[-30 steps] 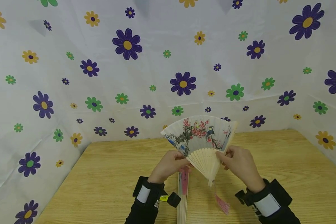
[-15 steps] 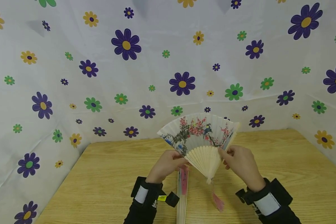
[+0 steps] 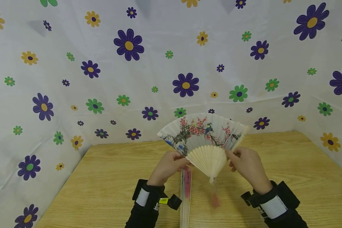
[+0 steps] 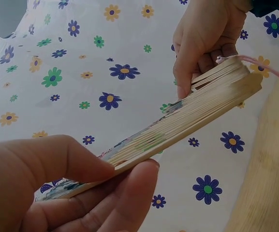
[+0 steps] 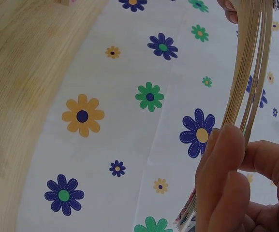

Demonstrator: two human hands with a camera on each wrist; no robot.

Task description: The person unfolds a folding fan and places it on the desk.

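A folding fan, white with pink blossoms and a bird, is spread above the table in the head view. My left hand pinches its left outer rib between thumb and fingers. On the opposite side my right hand pinches the right edge. From the pivot below hangs a pink tassel. Seen nearly edge-on in the left wrist view, the bamboo ribs run from my left thumb up to the pivot. In the right wrist view the stacked ribs rise out of my right fingers.
A second, folded fan with a pink and grey band lies on the wooden table, partly under my left hand. Behind stands a white flower-print cloth, meeting the table's back edge.
The fan has spread wider, its right edge going right and its left edge left. It has risen slightly, and the tassel has swung left. The folded fan has stayed in place.
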